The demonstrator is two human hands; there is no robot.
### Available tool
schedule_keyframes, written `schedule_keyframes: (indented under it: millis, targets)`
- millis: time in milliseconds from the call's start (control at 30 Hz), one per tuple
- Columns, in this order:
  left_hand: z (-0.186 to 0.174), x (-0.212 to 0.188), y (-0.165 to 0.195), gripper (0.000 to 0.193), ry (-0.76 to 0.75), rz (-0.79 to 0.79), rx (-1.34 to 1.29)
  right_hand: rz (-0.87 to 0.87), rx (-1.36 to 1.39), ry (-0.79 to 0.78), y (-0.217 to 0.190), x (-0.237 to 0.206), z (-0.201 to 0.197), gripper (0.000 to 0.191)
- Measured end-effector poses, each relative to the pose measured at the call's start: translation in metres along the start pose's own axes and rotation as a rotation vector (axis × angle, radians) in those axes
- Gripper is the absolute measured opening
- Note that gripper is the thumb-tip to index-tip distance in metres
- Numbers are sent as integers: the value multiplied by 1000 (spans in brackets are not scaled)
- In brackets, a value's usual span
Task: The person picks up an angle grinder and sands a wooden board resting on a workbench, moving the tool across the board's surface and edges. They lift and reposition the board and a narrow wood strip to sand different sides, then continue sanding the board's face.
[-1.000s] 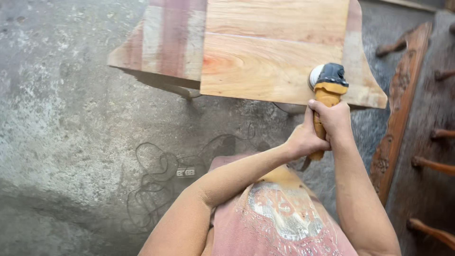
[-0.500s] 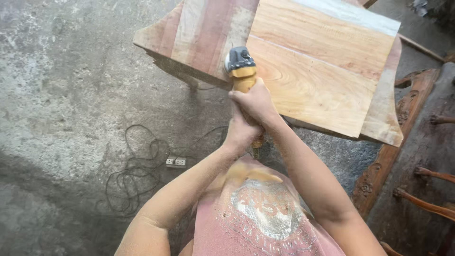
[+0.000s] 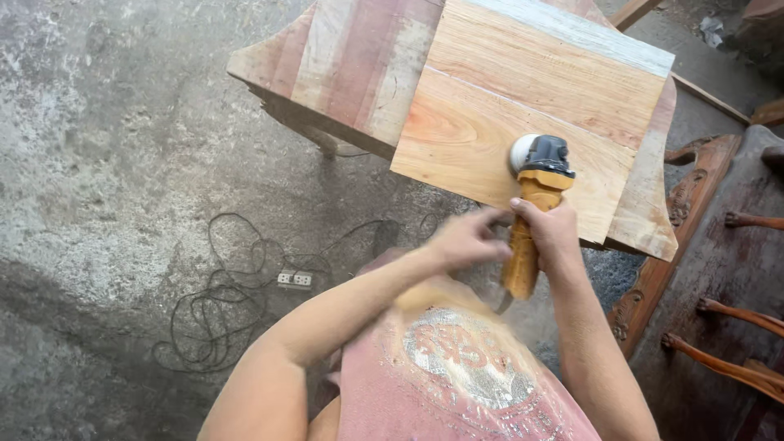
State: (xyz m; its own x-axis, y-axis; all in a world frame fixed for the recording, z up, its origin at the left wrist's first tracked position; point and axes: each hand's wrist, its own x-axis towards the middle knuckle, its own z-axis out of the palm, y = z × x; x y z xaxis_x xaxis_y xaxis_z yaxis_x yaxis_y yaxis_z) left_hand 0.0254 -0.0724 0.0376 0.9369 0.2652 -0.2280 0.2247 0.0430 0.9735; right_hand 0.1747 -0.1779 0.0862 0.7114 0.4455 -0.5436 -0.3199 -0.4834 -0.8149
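The angle grinder (image 3: 535,208) has swung right across the wooden panel (image 3: 523,122); right hand (image 3: 551,237) grips its handle, blurred left hand (image 3: 464,241) sits half-closed just beside it.

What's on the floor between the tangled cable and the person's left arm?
In the head view, a white socket strip lies on the concrete floor, at the right edge of the tangled cable, short of the left arm.

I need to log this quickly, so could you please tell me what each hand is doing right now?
Left hand: blurred, beside the sander handle; grip cannot be told.
Right hand: closed around the sander handle.
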Motion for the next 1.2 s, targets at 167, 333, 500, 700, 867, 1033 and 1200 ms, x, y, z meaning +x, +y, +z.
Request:
schedule_keyframes:
  millis: [167, 333, 500, 700, 867, 1033, 1200]
  targets:
    - [-112, -9, -35, 43, 1037, -192, 281, -163, -164, -182, -27, 20, 72, 48]
    - [-137, 4, -51, 28, 656, -224, -443, -175, -393, -226, -56, 30, 134, 59]
    - [-137, 7, -57, 23, 688, -229, -302, -117, -235, -200, -49, 27, 81, 49]
    - [-158, 12, -52, 20, 602, -283, -101, 38, -49, 98, -31, 22, 8, 42]
    - [-168, 25, -47, 22, 552, -319, 18, -16, -41, 4, -39, 30, 43, 43]
    - [-174, 28, -49, 22, 530, -327, -15, -174, -125, -224, -69, 48, 134, 51]
    - [-174, 26, -50, 21, 506, -321, 67, -117, -293, -211, -82, 56, 143, 49]
